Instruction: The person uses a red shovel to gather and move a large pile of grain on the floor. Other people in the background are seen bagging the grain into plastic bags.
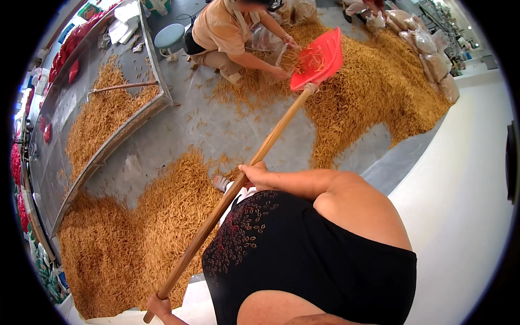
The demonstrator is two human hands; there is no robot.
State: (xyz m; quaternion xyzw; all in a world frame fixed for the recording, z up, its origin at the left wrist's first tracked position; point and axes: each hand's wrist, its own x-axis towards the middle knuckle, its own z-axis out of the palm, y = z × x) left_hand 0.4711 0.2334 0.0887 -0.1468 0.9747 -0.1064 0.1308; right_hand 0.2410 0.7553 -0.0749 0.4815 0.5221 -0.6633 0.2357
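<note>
A long-handled shovel with a red scoop blade (318, 60) and a wooden handle (214, 216) crosses the view diagonally. My right hand (255, 174) is wrapped round the handle near its middle. Low down, my left hand (158, 306) grips the handle close to its end. A few golden-brown sticks lie in the raised blade, which is over a big heap of golden-brown sticks (374, 86). Beside the blade, a crouching co-worker in a peach top (225, 30) has both hands at a clear plastic bag (281, 57) with sticks in or against it.
Another pile of sticks (168, 211) lies near my feet. At left stands a metal-edged tray table (124, 122) with more sticks. Behind the co-worker is a blue-grey stool (169, 37). Filled bags (433, 57) line the far right, by a white wall (460, 179).
</note>
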